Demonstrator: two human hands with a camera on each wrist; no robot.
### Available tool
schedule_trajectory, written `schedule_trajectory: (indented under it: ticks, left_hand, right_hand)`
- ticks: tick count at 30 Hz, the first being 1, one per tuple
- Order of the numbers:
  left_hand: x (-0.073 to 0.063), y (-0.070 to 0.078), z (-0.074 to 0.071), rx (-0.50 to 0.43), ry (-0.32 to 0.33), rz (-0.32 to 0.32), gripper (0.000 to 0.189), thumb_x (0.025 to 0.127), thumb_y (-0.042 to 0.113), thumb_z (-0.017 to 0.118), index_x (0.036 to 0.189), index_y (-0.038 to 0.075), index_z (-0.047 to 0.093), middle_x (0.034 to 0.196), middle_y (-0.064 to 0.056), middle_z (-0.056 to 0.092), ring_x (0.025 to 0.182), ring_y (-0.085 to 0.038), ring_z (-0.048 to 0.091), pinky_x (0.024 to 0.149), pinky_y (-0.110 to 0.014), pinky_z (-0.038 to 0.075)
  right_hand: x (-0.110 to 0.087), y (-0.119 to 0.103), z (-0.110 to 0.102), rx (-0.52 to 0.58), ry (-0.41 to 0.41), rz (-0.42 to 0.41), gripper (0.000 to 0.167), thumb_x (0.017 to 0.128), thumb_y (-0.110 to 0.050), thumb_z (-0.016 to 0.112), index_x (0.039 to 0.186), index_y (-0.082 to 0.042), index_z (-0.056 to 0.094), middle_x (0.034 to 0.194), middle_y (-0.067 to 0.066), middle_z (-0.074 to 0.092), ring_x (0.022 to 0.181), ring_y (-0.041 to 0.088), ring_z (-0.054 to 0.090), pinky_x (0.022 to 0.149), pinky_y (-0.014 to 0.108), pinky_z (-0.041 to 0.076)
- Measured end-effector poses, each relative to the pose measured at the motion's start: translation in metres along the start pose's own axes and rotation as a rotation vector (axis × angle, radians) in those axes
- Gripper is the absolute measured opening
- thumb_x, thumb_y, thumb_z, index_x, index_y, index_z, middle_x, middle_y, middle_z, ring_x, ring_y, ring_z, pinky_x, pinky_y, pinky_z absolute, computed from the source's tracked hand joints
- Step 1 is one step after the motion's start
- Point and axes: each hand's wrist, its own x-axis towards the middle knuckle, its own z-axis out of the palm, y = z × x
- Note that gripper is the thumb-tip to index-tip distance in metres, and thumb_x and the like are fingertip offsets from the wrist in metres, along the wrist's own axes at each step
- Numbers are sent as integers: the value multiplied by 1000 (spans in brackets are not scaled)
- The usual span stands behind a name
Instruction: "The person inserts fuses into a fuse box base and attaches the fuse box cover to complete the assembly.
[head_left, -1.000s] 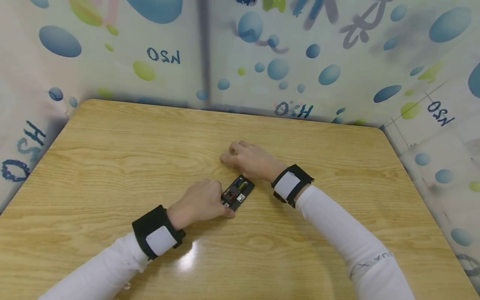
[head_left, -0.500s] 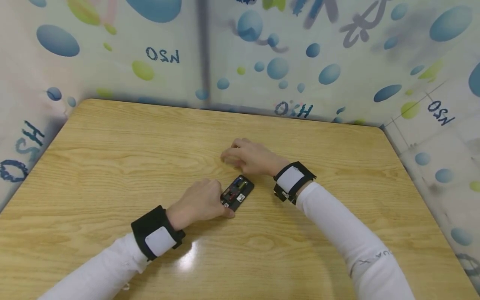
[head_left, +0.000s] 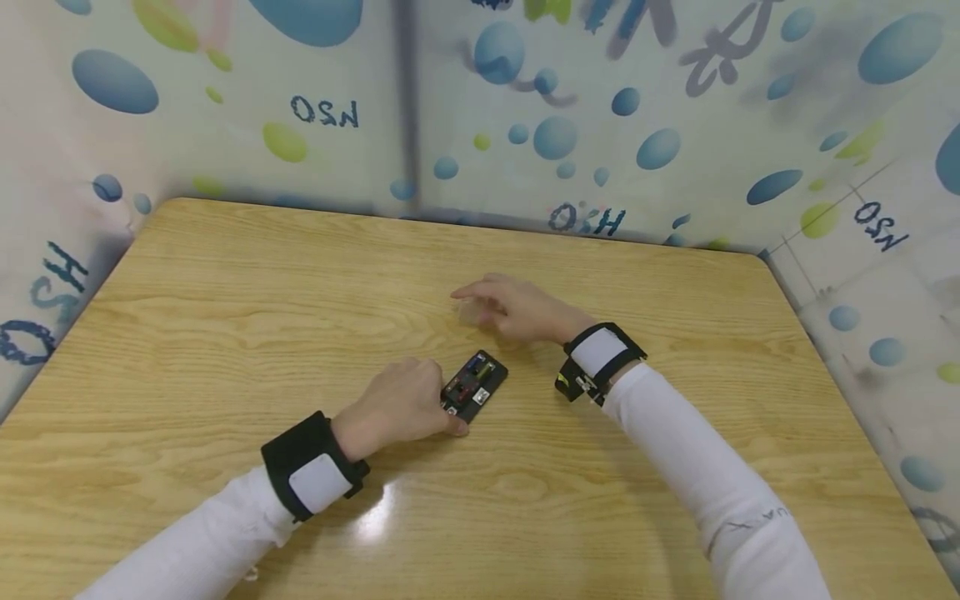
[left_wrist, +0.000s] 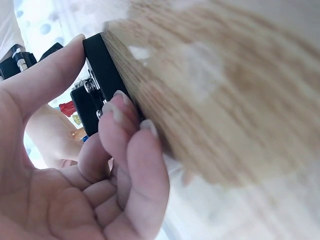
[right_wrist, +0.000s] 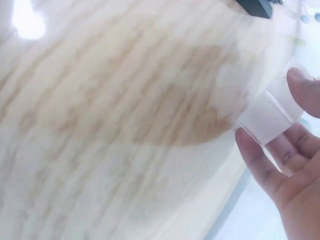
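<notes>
My left hand (head_left: 397, 404) grips the near end of a small black module (head_left: 480, 382) with red, blue and yellow parts on top. In the left wrist view the thumb presses one end of its black base (left_wrist: 104, 62), while curled fingers hold the other side. Metal fittings and a red knob-like part (left_wrist: 66, 108) stick out from it. Beyond the module, my right hand (head_left: 528, 310) pinches a clear, box-shaped plastic piece (right_wrist: 267, 120) between thumb and fingers. This piece is apart from the module; in the head view it shows only faintly.
Both hands are over a wood-grain table (head_left: 262, 275), where the module lies. Patterned curtain-like walls (head_left: 660, 108) stand behind and beside it. Black straps with white patches (head_left: 321, 482) circle both wrists. A bright glare spot lies near the left wrist.
My right hand has drawn away from the module, farther back and slightly right, its fingers shifting around the clear plastic piece. The left hand and the module have stayed in place.
</notes>
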Motion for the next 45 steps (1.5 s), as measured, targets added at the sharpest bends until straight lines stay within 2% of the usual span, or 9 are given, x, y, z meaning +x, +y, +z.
schedule_trajectory:
  ticks: [8,17,23,30,36,45]
  left_hand:
    - [0,0,1,10,6,-12,41,68,39,88,65,9,59,57,-1,56,49,-12,45,45,-24,35]
    - [0,1,1,2,-3,-27,42,69,40,88,65,9,60,55,-1,57,47,-11,45,44,-24,35]
    - [0,1,1,-2,-7,-29,41,69,38,88,66,9,60,56,-1,57,48,-12,45,44,-24,35]
    - [0,0,1,-3,-5,-29,42,69,39,88,65,9,59,56,-1,57,48,-11,44,44,-24,35]
    - [0,0,1,-7,-9,-26,41,69,38,88,66,9,60,55,-1,57,47,-11,43,44,-23,35]
    - [-1,0,0,-20,-9,-24,40,69,38,88,65,9,60,54,0,55,48,-11,43,44,-24,34]
  right_hand:
    - [-8,-1,-17,103,35,33,42,99,-13,57,141,-17,53,132,5,61,113,21,60,98,41,49]
    - [-18,-2,-37,117,85,-47,43,97,-15,61,139,-8,55,130,13,62,112,29,62,98,47,49]
    - [-21,1,-41,113,121,-79,43,96,-17,63,137,-8,56,128,13,64,110,27,63,99,43,49]
    - [-23,-3,-50,138,195,-153,43,94,-17,66,135,-8,58,126,8,67,107,21,64,89,42,53]
    - [-24,-17,-55,142,154,-170,43,95,-24,65,136,-16,58,126,3,65,107,15,61,78,31,57]
    - [-27,-41,-63,145,72,-129,50,96,-14,65,143,-17,50,123,5,62,112,16,58,81,31,57]
